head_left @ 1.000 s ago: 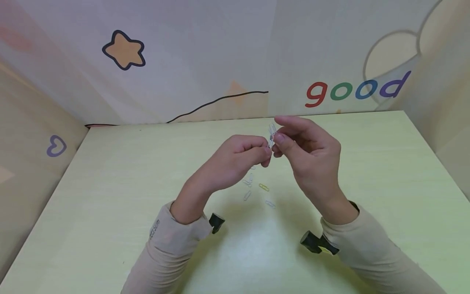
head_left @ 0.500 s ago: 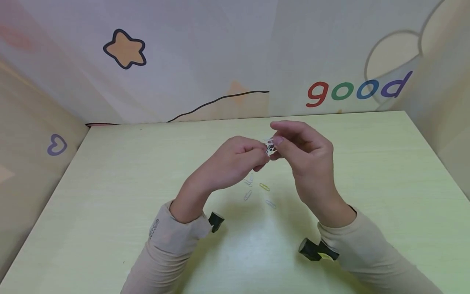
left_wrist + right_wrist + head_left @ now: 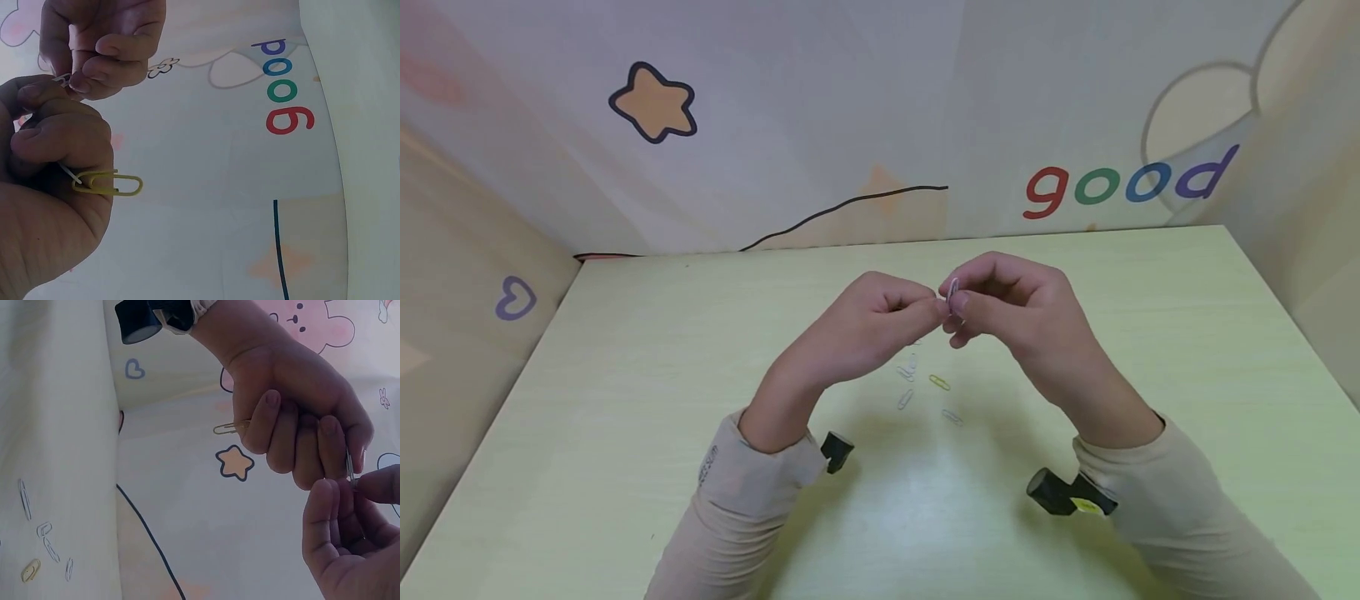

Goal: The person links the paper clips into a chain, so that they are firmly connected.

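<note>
My left hand [image 3: 868, 329] is curled into a fist, its thumb and forefinger pinching a white paper clip [image 3: 349, 464]. From the little-finger side of that fist sticks a yellow paper clip [image 3: 128, 194], hooked to a white wire that runs into the palm. Close against it, my right hand [image 3: 1026, 312] pinches a white paper clip [image 3: 953, 287] between thumb and fingers. The fingertips of both hands meet, and they hide how these white clips join. Below the hands, several white paper clips [image 3: 906, 400] and a yellow paper clip [image 3: 939, 382] lie on the table.
The pale green table [image 3: 625, 375] reaches back to a printed curtain [image 3: 820, 108] with a star and coloured letters. Black wrist cameras [image 3: 837, 451] jut out from both sleeves.
A second ago, the white clip stood up above the left fist. My right hand has come down and turned, its fingers now closer around the clip. The left hand has hardly moved.
</note>
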`<state>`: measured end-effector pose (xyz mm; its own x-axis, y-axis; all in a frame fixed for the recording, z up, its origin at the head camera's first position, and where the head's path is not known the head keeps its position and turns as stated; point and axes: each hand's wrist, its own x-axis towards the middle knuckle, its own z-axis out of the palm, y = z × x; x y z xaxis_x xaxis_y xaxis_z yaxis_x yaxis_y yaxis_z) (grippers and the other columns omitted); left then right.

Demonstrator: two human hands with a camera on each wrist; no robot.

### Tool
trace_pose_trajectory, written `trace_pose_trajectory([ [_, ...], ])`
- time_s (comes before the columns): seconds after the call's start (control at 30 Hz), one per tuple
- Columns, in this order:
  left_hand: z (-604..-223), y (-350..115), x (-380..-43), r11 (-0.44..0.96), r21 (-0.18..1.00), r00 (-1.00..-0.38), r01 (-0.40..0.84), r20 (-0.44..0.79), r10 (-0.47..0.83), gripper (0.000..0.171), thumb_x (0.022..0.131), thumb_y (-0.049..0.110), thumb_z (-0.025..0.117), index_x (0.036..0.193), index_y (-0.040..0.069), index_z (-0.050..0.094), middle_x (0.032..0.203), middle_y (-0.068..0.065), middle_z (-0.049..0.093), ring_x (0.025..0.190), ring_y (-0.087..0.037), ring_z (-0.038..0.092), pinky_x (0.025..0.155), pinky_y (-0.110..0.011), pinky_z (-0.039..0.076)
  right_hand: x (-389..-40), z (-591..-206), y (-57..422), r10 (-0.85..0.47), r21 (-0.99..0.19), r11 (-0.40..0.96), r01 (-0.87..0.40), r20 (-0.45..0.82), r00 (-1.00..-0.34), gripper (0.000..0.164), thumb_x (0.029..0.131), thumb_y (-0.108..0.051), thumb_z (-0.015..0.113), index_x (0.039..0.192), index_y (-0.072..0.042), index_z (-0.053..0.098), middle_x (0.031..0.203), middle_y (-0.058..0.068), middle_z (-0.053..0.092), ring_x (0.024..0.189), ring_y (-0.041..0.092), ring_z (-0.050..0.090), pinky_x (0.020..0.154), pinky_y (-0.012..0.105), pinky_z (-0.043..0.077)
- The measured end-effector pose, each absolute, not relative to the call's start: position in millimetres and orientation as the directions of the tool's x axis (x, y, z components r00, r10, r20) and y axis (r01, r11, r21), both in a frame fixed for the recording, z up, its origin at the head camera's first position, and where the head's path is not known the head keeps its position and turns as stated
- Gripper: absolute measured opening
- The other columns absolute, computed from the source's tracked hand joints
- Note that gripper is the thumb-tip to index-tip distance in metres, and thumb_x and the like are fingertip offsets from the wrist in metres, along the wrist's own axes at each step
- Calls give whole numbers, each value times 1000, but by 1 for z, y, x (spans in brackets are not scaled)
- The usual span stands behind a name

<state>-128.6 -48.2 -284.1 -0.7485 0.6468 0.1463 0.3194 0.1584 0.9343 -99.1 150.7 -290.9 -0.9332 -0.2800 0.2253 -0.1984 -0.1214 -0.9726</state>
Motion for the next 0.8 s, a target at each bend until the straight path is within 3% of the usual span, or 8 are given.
trace_pose_trajectory([
  [0.13,-284,-52,-130,159,941,-723,298,114,681,35,96,16,49,62,9,50,59,-5,33,55,-20,22,49,-28,19,-98,-289,153,-275,-965,-189,-179,227,-934,9,97,2,56,94,-1,63,91,14,62,81,27,64,72,39,59],
  [0.23,-286,-54,-132,148,949,-676,277,83,732,30,100,16,48,76,9,65,67,-8,51,57,-22,40,47,-28,34,-97,-289,155,-264,-957,-233,-176,236,-935,9,98,3,55,93,-1,62,90,13,60,78,25,62,71,37,58],
  [0.33,-290,-53,-134,79,965,-621,250,97,778,26,104,14,47,95,4,69,81,-11,62,71,-26,58,61,-35,53,-95,-287,156,-244,-950,-234,-204,261,-934,9,97,4,56,94,1,63,87,14,59,73,26,59,67,35,55],
  [0.43,-294,-49,-136,-37,976,-598,214,161,785,25,106,14,46,107,-1,66,93,-14,66,81,-32,65,78,-44,57,-93,-283,158,-226,-947,-207,-246,291,-930,10,96,5,58,95,0,67,87,15,61,72,27,57,62,33,52],
  [0.57,-298,-41,-137,-213,960,-588,180,279,760,27,105,13,43,104,-7,62,92,-17,65,85,-35,65,85,-50,55,-91,-280,158,-241,-939,-207,-274,320,-916,11,95,6,60,95,1,69,84,17,64,70,27,59,56,31,47],
  [0.7,-299,-39,-136,-301,942,-599,151,329,730,25,104,10,46,95,-8,60,77,-17,58,69,-30,56,77,-46,56,-91,-278,157,-260,-933,-229,-279,335,-906,13,94,8,59,95,0,70,83,17,66,70,26,60,53,31,47],
  [0.8,-297,-43,-135,-300,943,-642,146,321,696,22,103,9,49,94,-7,61,67,-13,47,56,-22,40,67,-41,56,-94,-280,157,-250,-934,-204,-292,338,-907,15,92,9,60,98,0,71,88,16,65,68,25,56,54,32,50],
])
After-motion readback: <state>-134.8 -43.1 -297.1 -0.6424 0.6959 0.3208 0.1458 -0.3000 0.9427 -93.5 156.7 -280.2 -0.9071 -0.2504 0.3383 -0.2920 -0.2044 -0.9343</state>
